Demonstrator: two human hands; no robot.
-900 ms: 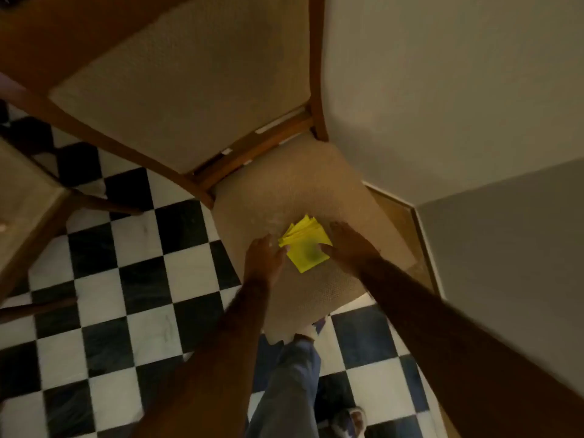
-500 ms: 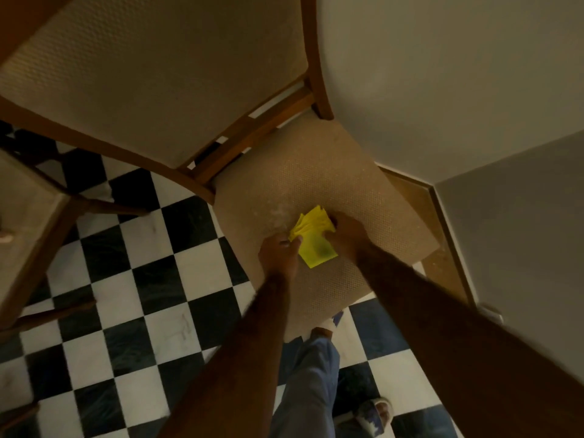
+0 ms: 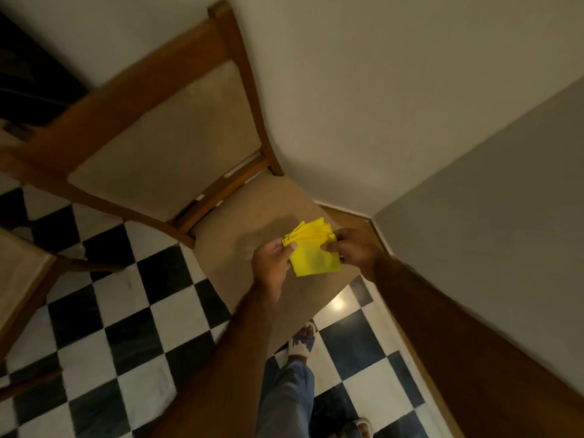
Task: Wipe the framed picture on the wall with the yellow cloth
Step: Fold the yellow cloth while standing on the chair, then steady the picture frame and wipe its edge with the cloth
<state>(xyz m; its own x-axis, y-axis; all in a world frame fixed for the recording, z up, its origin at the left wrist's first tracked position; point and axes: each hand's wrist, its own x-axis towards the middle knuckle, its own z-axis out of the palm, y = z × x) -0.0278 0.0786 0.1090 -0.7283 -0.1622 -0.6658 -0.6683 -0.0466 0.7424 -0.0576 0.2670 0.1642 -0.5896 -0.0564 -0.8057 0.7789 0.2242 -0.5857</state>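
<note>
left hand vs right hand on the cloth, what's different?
The left hand pinches the yellow cloth's left edge from the near side, knuckles toward the camera; the right hand pinches the right edge, fingertips pointing left. The left hand sits lower in frame, the right higher, nearer the wall. Both hold the folded cloth above the chair seat.

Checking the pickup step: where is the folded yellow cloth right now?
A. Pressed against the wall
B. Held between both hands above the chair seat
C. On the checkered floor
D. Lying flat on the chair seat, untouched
B: the yellow cloth is pinched by the left hand and right hand over the chair seat.
</note>
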